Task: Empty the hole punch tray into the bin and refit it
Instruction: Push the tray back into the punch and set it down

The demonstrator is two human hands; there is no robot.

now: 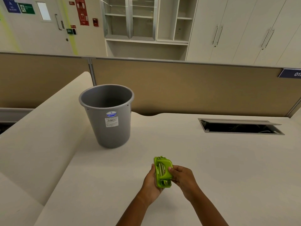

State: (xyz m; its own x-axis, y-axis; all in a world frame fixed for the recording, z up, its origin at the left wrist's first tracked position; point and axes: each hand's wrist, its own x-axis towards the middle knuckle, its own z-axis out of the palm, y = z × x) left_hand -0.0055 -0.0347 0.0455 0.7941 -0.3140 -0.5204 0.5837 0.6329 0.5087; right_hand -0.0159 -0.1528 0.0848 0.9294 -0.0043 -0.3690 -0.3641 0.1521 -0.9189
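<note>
A lime-green hole punch [162, 171] is held on its side above the desk, low in the middle of the view. My left hand [152, 181] cups it from the left and underneath. My right hand [182, 177] grips its right side, thumb on the green body. The tray side of the punch faces away and I cannot see it. A grey plastic bin [107, 115] with a white label stands upright on the desk, up and to the left of my hands, its mouth open and the inside looking bare.
The cream desk [228, 160] spreads around my hands. An open cable hatch [241, 127] is cut into it at the right rear. A raised cream ledge [48, 128] runs along the left, and tan partition panels [179, 88] close the back.
</note>
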